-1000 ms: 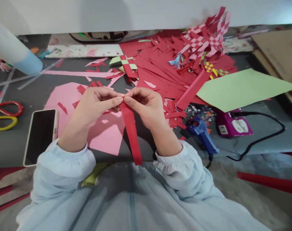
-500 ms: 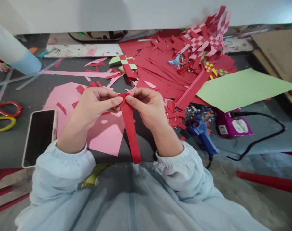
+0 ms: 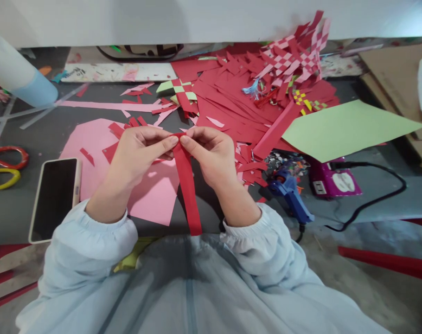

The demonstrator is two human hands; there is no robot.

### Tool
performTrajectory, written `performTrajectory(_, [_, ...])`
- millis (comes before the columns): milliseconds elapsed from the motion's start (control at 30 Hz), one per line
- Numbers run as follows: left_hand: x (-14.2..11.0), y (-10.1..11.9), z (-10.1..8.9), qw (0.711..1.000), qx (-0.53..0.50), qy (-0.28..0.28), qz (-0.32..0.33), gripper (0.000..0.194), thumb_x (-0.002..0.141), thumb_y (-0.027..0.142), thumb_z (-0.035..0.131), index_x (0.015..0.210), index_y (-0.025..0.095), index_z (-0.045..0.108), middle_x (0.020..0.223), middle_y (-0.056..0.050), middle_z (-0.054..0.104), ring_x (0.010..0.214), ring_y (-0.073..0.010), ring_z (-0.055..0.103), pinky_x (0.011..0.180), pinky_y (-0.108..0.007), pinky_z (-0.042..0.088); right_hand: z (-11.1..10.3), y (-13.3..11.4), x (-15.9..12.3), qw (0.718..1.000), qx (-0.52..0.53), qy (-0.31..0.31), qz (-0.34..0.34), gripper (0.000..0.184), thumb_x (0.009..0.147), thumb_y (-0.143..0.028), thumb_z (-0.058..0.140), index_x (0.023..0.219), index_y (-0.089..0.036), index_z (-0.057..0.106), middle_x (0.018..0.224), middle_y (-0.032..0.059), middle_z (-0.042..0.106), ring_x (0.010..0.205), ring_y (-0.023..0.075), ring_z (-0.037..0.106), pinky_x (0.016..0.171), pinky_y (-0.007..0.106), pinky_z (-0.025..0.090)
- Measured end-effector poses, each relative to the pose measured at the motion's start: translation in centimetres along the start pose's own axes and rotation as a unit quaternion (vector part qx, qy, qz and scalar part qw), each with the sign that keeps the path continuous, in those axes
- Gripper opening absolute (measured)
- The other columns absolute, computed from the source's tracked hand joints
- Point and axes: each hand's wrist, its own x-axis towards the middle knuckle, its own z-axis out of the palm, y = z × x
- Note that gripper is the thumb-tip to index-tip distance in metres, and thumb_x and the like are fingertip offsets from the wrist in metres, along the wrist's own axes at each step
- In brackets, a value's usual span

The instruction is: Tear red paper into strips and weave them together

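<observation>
A red paper strip [image 3: 189, 190] hangs down toward my lap, pinched at its top end by both hands. My left hand [image 3: 144, 148] grips the left side of that end between thumb and fingers. Close beside it, my right hand [image 3: 209, 150] pinches the right side, the two thumbs nearly touching. The top of the strip looks folded over, though my fingertips partly cover it. Below my left hand lies a pink paper sheet [image 3: 155, 204] with red scraps on it.
Red paper strips [image 3: 221, 102] and woven pink-and-red pieces [image 3: 284, 60] pile up behind my hands. A green sheet [image 3: 353, 130], a blue glue gun [image 3: 291, 197] and a purple box [image 3: 336, 181] lie right. Left are a phone [image 3: 54, 199], scissors [image 3: 9, 157] and a bottle [image 3: 26, 69].
Both hands keep their pinch on the red strip, and its folded top end now shows less above my thumbs. The whole view has shifted slightly.
</observation>
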Motion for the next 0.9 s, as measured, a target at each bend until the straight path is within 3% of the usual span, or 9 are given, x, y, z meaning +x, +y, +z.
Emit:
performTrajectory(233, [0.0,-0.5,0.2,0.999,-0.046,-0.006,-0.007,0.013,0.072,0.034,0.082,0.071,0.023,0.076,0.072,0.0,0.07,0.066,-0.0126,0.063,0.066,-0.026,0.057,0.1,0.0,0.1,1.0,-0.02,0.009,-0.001,0.03,0.07,-0.049,0.081,0.075,-0.023,0.068,0.073,-0.0021,0.069,0.067,0.0114,0.063,0.065,0.027,0.057])
performTrajectory(533, [0.2,-1.0,0.1,0.996,-0.08,-0.015,-0.022,0.021,0.067,0.041,0.086,0.073,0.024,0.076,0.073,0.001,0.069,0.068,-0.0123,0.065,0.07,-0.026,0.059,0.1,0.4,-0.1,1.0,0.004,0.006,-0.006,0.024,0.074,-0.044,0.08,0.077,-0.024,0.068,0.075,-0.0025,0.068,0.069,0.011,0.063,0.068,0.026,0.057])
performTrajectory(900, [0.5,-0.9,-0.2,0.998,-0.056,-0.02,-0.024,0.019,0.068,0.036,0.085,0.072,0.022,0.074,0.071,-0.001,0.069,0.068,-0.0149,0.067,0.07,-0.028,0.058,0.2,0.3,0.2,0.999,0.029,0.017,0.024,0.031,0.066,-0.048,0.084,0.076,-0.022,0.069,0.076,-0.0023,0.07,0.069,0.0114,0.065,0.07,0.028,0.059])
